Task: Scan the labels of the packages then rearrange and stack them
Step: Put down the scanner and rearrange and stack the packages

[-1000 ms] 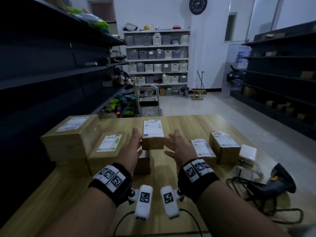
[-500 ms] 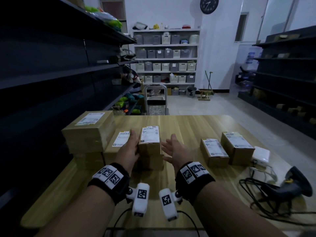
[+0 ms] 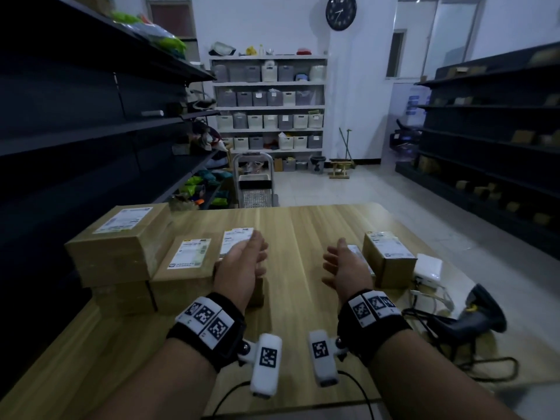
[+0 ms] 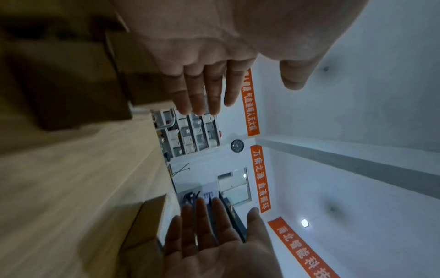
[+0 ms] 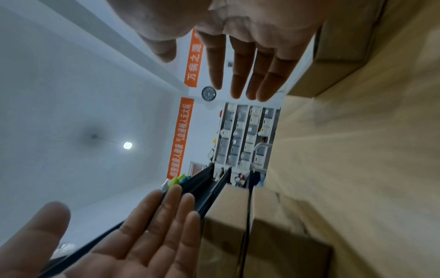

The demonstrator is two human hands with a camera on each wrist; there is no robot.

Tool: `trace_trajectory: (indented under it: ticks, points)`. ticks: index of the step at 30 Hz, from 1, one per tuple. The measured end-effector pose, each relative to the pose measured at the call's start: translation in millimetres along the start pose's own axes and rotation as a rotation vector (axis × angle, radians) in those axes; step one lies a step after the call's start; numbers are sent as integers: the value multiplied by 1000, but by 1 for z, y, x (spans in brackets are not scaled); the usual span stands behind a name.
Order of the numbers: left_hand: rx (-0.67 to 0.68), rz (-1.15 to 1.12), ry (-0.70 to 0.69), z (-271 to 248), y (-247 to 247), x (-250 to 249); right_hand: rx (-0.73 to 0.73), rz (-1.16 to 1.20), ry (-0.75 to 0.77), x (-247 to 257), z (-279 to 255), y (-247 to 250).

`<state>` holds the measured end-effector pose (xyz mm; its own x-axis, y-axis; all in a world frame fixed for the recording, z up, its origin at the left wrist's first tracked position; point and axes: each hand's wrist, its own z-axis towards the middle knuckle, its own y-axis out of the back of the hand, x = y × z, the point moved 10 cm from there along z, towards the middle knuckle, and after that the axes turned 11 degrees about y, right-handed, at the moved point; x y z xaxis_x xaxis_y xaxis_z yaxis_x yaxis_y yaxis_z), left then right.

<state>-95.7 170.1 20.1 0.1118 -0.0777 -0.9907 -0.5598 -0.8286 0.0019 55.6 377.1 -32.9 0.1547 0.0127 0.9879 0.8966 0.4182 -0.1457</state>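
Brown cardboard packages with white labels lie on the wooden table [image 3: 303,237]. At the left a large box [image 3: 121,237] tops a stack, with a medium box [image 3: 188,262] beside it. A small labelled box [image 3: 238,239] sits on another box just right of those. My left hand [image 3: 242,262] hovers over that small box, fingers straight [image 4: 202,90], holding nothing. My right hand [image 3: 342,268] is open too, fingers straight [image 5: 245,65], just left of a flat package [image 3: 357,253] and a cube-like box [image 3: 388,256].
A black handheld scanner [image 3: 472,316] with tangled cables lies at the table's right edge, next to a white adapter box [image 3: 428,266]. Dark shelving runs along both sides of the room. A cart [image 3: 254,183] stands beyond the table's far edge.
Both hands set the small box down on the box beside the left stack and let go. The right hand then moved right toward the right-hand packages.
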Motion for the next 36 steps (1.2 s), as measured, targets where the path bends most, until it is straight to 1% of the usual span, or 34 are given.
trace_trajectory:
  ticks: [2, 4, 8, 13, 18, 20, 22, 26, 29, 31, 33, 36]
  points:
    - [62, 0, 26, 4, -29, 17, -74, -69, 13, 1, 5, 30]
    - [123, 36, 82, 10, -58, 39, -144, -98, -1, -2, 8, 58]
    - [197, 14, 225, 24, -102, 72, -195, -53, -51, -8, 13, 88]
    - [263, -6, 289, 30, -144, 78, -192, -72, -76, -19, 24, 106]
    - [332, -69, 372, 25, -180, 78, -155, -58, -81, -43, 50, 116]
    - [350, -55, 387, 23, -190, 79, -116, -65, -89, -38, 49, 113]
    - [359, -50, 404, 22, -196, 82, -108, -74, -124, -31, 41, 112]
    - [389, -50, 395, 21, -203, 83, -112, -51, -175, -40, 40, 113]
    - [367, -23, 356, 24, -194, 84, -112, -23, -142, -39, 38, 111]
    - [337, 18, 301, 27, -185, 82, -108, -62, -81, -30, 36, 109]
    - [322, 77, 214, 26, -174, 73, -99, -94, -34, -20, 29, 104]
    - [273, 78, 118, 18, -152, 50, -71, -7, 0, 0, 15, 85]
